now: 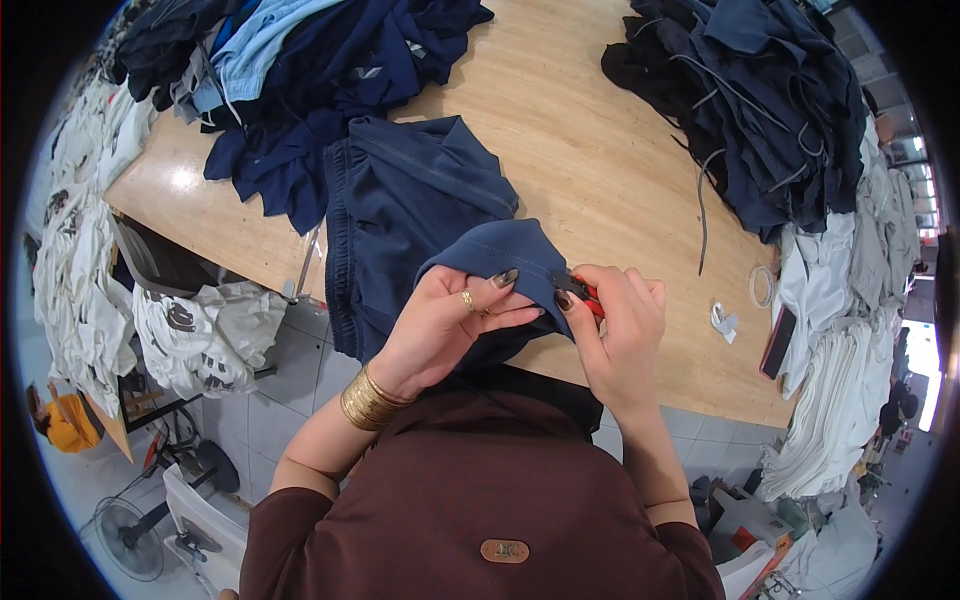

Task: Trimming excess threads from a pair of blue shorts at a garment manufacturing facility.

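A pair of navy blue shorts lies at the table's near edge, its gathered elastic waistband at the left. My left hand is closed on the stitched leg hem, thumb on top and fingers inside the fold. In my right hand is a small pair of thread snips with red handles. Their dark tip meets the hem's right corner, close to my left fingertips. My right thumb and fingers cover much of the snips, so whether the blades are apart is hidden.
Dark and light blue garments are heaped at the far left, with navy garments and loose drawstrings at the far right. A tape roll and a paper scrap lie right. White cloth stacks flank the wooden table; a fan stands lower left.
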The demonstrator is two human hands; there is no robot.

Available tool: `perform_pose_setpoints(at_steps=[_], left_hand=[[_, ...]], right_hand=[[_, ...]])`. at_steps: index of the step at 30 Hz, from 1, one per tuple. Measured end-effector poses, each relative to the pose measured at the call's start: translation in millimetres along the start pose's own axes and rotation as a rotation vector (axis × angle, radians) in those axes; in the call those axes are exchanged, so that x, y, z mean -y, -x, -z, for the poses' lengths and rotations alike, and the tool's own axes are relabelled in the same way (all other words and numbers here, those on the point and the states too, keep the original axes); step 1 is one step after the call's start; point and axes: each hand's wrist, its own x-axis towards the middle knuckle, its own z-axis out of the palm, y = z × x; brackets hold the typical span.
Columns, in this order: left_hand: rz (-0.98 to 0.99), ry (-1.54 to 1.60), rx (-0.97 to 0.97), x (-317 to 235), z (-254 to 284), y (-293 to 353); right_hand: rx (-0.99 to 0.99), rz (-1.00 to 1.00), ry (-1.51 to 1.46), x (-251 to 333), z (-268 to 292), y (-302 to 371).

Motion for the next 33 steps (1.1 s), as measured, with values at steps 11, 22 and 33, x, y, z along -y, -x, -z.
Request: perform_pose_setpoints(at_steps=[11, 22, 33], left_hand=[[0.002, 0.019, 0.004, 1, 1, -1], [-0.014, -0.137, 0.022, 5, 11, -3], [-0.173, -1.602, 0.368, -18, 55, -16]], right_hand=[[-0.149, -0.137, -0.181, -8, -5, 1], [-0.143, 0.039, -0.266, -7, -7, 2], [-0.17, -0.41, -0.066, -84, -10, -34]])
